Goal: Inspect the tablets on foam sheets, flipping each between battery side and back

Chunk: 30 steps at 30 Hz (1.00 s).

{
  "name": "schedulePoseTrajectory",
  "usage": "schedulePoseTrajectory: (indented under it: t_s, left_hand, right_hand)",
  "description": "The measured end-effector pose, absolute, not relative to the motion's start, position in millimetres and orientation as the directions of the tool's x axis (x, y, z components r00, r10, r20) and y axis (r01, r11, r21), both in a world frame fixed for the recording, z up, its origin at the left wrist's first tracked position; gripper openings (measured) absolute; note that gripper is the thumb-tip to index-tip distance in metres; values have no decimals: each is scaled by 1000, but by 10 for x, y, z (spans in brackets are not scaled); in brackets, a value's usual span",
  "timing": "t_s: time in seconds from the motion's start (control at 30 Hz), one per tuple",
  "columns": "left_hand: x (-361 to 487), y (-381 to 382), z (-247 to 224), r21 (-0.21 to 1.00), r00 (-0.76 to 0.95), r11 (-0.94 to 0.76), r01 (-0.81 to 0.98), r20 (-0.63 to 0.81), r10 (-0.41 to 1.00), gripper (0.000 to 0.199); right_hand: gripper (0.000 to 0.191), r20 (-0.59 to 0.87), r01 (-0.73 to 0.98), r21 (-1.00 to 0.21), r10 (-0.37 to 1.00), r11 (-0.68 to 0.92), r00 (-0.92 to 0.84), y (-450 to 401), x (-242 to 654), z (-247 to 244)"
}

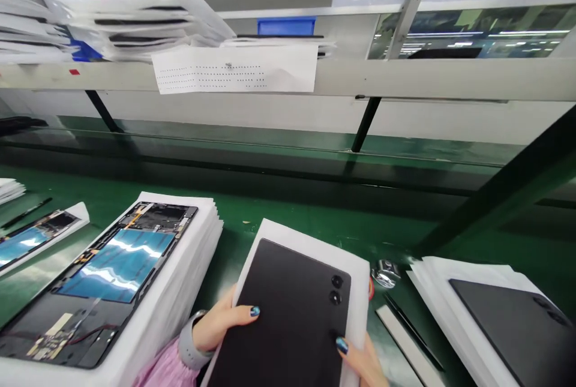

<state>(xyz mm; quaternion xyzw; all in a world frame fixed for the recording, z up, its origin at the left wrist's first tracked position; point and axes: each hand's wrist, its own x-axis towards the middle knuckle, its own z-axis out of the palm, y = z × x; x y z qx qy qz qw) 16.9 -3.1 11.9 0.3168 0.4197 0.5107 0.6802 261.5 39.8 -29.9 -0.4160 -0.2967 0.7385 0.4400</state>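
A dark grey tablet back cover (288, 309) with two camera rings lies on white sheet padding in front of me. My left hand (222, 321) grips its left side, thumb on the cover and the other fingers hidden beneath. On the lower right edge, my right hand (362, 360) holds it the same way, thumb on top. To the left, an opened tablet (121, 261) with blue film over its inside rests on a tall stack of white sheets (189, 279). Another dark tablet cover (513, 333) sits on the stack at the right.
A second opened tablet (31, 237) lies at the far left. Beside the right stack are a white strip (407, 342), a dark strip (414, 327) and a shiny metal item (386, 273). Above the green bench, a shelf (427, 80) carries paper stacks (144, 24); a dark slanted post (508, 177) stands right.
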Motion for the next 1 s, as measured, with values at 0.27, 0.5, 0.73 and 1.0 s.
schedulePoseTrajectory:
  t_s: [0.27, 0.5, 0.73, 1.0]
  left_hand:
    - [114, 4, -9, 727, 273, 443, -524, -349, 896, 53]
    - [143, 7, 27, 711, 325, 479, -515, -355, 877, 58]
    - [139, 2, 59, 736, 311, 486, -472, -376, 873, 61]
    - [132, 34, -17, 783, 340, 443, -437, -312, 887, 57]
  right_hand:
    - [40, -405, -466, -771, 899, -433, -164, 424, 2624, 36]
    - [15, -388, -379, -831, 913, -407, -129, 407, 2685, -42]
    - [13, -382, -349, -851, 918, -393, -103, 438, 2714, -98]
    - [14, -372, -322, -867, 924, -381, -91, 623, 2662, -129]
